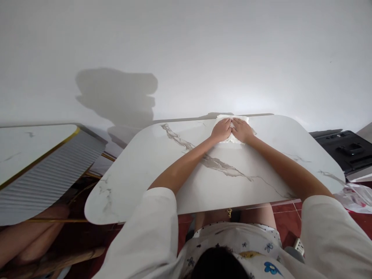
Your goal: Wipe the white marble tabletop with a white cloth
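Both of my hands rest side by side on a folded white cloth (232,138) near the far edge of a white marble-patterned table (139,170). My left hand (221,130) lies palm down on the cloth's left half, fingers stretched forward. Against it, fingertips almost meeting, my right hand (242,130) presses on the right half in the same way. Neither palm shows. The cloth spreads out past the fingers at the back, and a little of it shows in front, between the wrists.
A white wall (186,58) stands right behind the table. At left is another marble-topped table with a ribbed grey side (52,166), and a person's bare legs (35,232) below it. To the right are a black appliance (345,149) and a clear plastic bag (356,197).
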Motion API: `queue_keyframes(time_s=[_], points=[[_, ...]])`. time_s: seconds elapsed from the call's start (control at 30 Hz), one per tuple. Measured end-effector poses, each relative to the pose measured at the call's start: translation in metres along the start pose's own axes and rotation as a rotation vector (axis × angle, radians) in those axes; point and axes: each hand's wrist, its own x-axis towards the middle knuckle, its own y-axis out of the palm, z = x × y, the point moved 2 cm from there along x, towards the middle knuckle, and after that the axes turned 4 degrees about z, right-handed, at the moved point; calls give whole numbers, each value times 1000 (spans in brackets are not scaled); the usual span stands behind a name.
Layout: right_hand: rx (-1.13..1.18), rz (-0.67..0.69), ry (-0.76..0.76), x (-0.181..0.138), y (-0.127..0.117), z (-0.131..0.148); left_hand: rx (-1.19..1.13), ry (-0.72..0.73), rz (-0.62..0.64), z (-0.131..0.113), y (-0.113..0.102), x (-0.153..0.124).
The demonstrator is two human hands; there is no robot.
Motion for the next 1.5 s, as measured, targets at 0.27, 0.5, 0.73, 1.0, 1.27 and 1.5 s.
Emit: queue_keyframes(time_s=[0.27, 0.5, 0.73, 1.0, 1.27, 1.5], points=[[-51, 66, 2, -58, -14, 31, 33, 81, -4, -29, -9, -54], [-64, 50, -65, -108, -23, 62, 54, 88, 10, -54, -21, -108], [-62, 34, -143, -164, -34, 80, 49, 29, 0, -93, -29, -165], [-53, 29, -144, -191, -45, 61, 9, 25, 29, -125, -22, -166], [-86, 29, -101, -161, -45, 28, -23, 60, -9, -119, -8, -117], [-113, 57, -31, -105, -35, 20, -6, 43, -3, -80, -2, -75]])
